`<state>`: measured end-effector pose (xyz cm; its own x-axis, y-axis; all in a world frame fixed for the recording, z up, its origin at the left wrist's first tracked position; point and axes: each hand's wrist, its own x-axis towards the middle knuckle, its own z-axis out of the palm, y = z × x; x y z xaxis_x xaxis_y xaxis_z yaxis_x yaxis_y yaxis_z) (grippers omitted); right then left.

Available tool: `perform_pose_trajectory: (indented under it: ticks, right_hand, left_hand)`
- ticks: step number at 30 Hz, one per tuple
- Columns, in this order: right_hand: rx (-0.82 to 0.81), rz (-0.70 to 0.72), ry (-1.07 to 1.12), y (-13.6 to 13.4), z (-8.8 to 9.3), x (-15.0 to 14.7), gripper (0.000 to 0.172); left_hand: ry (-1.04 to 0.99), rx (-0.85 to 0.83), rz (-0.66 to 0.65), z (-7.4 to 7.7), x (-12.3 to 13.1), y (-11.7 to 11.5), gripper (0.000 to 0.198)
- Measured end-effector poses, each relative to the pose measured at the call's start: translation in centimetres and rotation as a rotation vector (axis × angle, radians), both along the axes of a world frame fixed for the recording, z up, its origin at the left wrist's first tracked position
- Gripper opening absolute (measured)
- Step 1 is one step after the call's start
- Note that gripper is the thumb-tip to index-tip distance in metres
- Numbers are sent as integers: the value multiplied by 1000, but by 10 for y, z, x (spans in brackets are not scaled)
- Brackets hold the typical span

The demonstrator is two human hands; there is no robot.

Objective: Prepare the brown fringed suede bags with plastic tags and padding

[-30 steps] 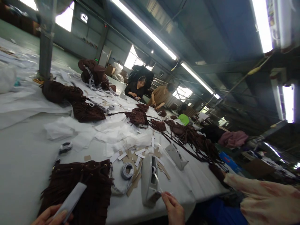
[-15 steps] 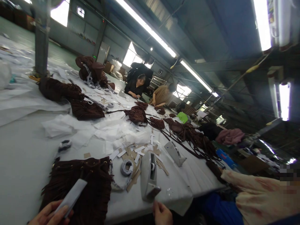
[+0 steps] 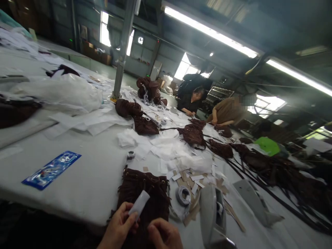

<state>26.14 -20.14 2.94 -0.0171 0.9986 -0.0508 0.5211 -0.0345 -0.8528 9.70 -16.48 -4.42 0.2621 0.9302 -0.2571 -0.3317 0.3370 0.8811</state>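
My left hand [image 3: 118,228] is closed on a pale flat strip [image 3: 139,203] that sticks up over a dark brown fringed suede bag [image 3: 145,193] lying at the table's near edge. My right hand [image 3: 163,235] is curled just right of it, close to the strip's lower end; what its fingers pinch is hidden. A grey tape dispenser [image 3: 214,216] stands to the right of both hands, with a roll of tape [image 3: 183,195] lying between it and the bag.
A blue printed packet [image 3: 51,169] lies at left on the white table [image 3: 90,180]. White paper sheets [image 3: 166,148], card scraps and more brown fringed bags [image 3: 193,134] spread across the middle. A metal post [image 3: 121,48] rises behind. Two people [image 3: 207,105] work at the far end.
The view has swung left. My right hand left the tape dispenser and came over beside my left hand above the bag. The left hand still holds the strip.
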Motion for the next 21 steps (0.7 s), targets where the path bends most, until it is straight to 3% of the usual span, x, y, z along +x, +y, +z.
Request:
perform_pose_trajectory:
  ticks: [4,10,15,18,21]
  right_hand:
    - [-74,82,-25,29,9,-29,41]
    - [-138,-70,-226,46,1,-40,39]
    - [-187,-137,-305,50,-2,-43,45]
    - [-152,-139,-262,51,-7,-43,47]
    - [-192,-106,-69,52,-9,-39,50]
  left_hand:
    - [-22,17,-9,3,-2,1,45]
    - [-70,9,-10,8,-2,1,46]
    - [-78,-3,-7,3,-2,2,46]
    - [-57,-48,20,-2,2,7,47]
    - [-36,-71,56,-3,5,14,48]
